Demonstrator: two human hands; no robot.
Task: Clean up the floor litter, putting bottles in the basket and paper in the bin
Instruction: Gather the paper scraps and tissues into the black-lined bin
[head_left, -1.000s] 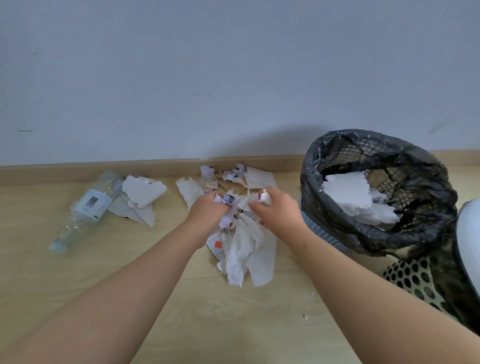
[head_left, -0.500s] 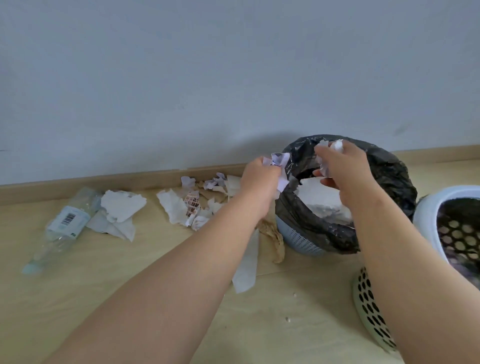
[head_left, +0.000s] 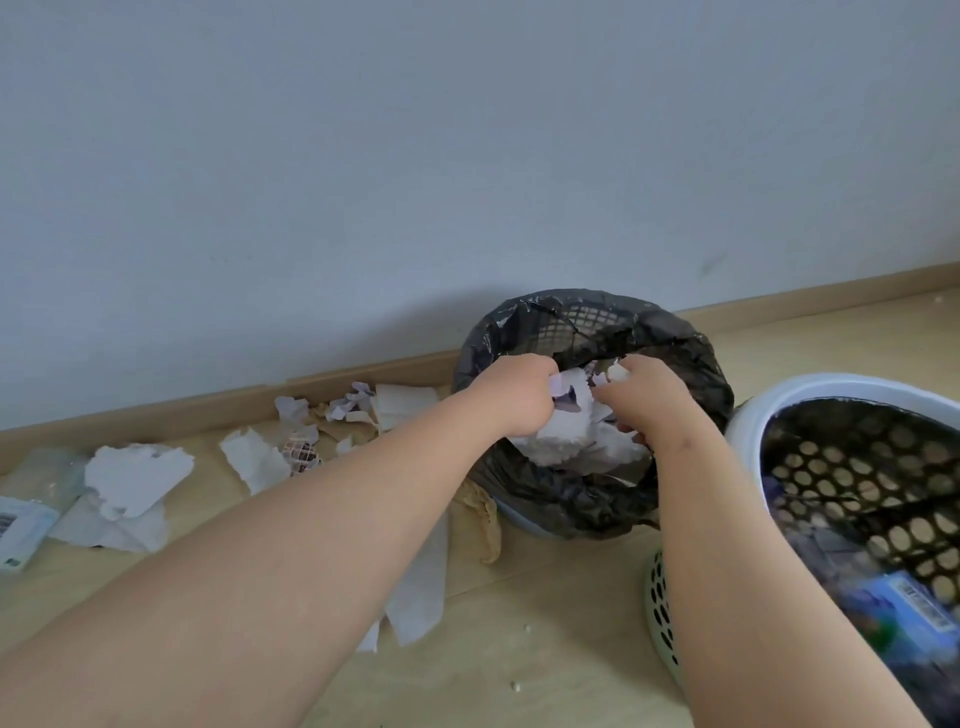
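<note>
Wooden floor (head_left: 545, 649); paper (head_left: 565, 396) within fingers (head_left: 543, 373) above bin (head_left: 675, 332)

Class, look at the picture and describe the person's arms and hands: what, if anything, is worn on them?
The left forearm and the right forearm are bare, with no sleeve in view. The left hand and the right hand wear no gloves, and no watch or bracelet shows at either wrist. Whether there are rings cannot be told.

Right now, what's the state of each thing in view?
left hand: grips paper scraps over the bin
right hand: pinches a white scrap over the bin
bin: upright, lined, white paper inside
basket: upright, contents blurred
bottle: lying on the floor, left edge
loose paper: scattered on the floor
</note>
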